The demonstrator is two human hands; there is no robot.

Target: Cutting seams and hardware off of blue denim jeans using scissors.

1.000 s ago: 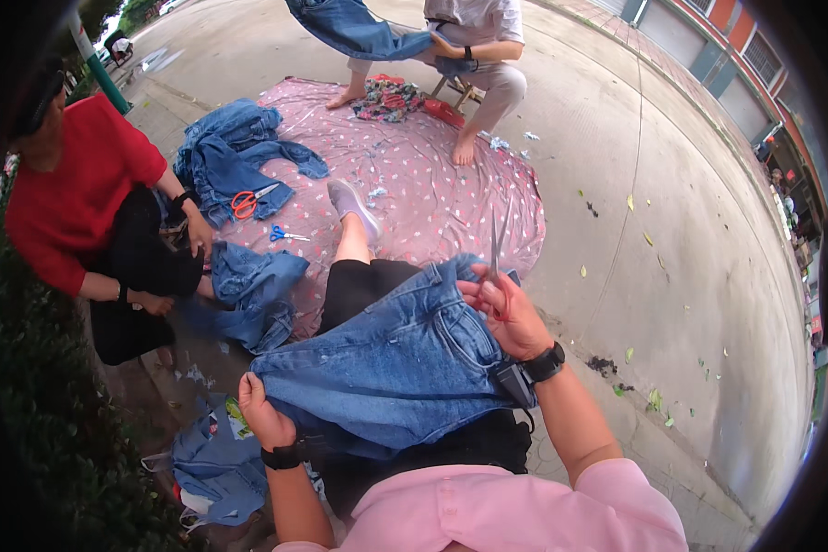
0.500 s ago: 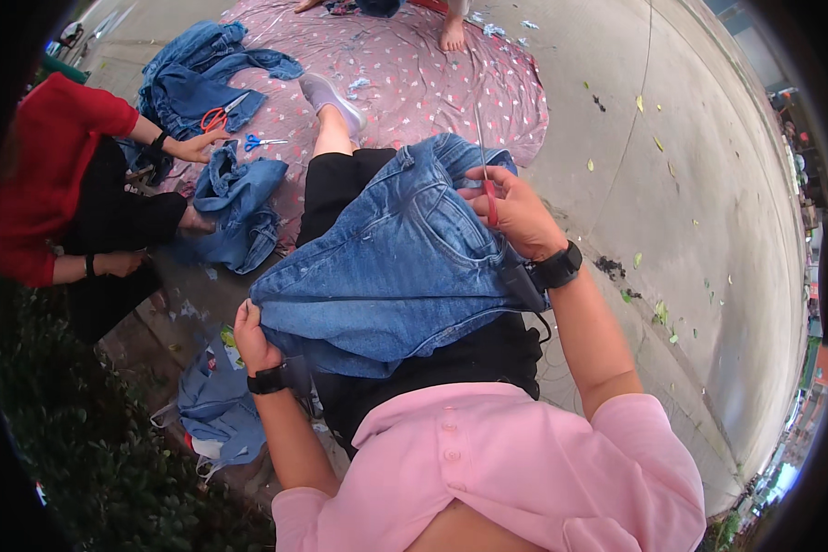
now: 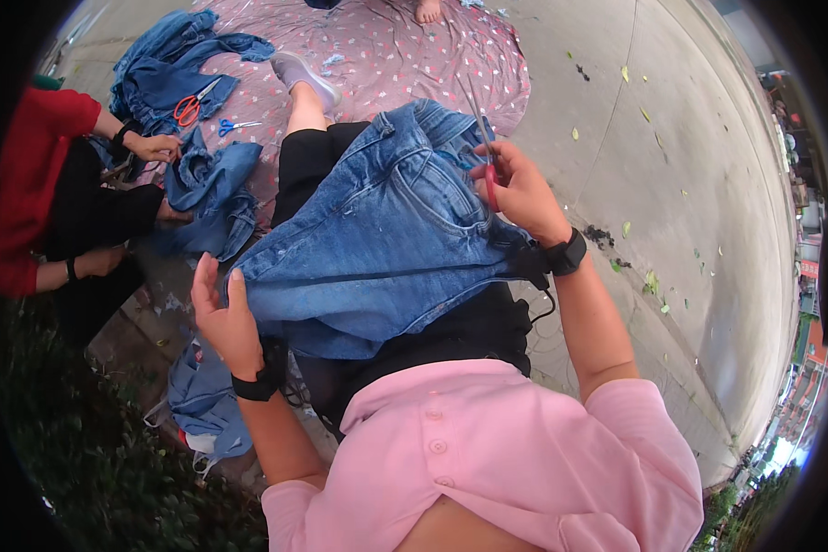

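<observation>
I count three scissors: one red-handled pair, one orange-handled pair, one blue-handled pair. Four main lots of denim: one lap garment, one upper-left bundle, one bundle beside a co-worker, one lower-left bundle. Four hands: the wearer's left hand and right hand, plus the co-worker's two. Four black wristbands, one patterned cloth, one lilac shoe, one pink shirt with three visible buttons.

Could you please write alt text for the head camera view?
Blue jeans are spread before a person in a pink shirt; the right hand holds red-handled scissors, and the left hand is open by the jeans' left edge. A pink patterned cloth lies ahead; at left, a person in red is near more denim.
</observation>
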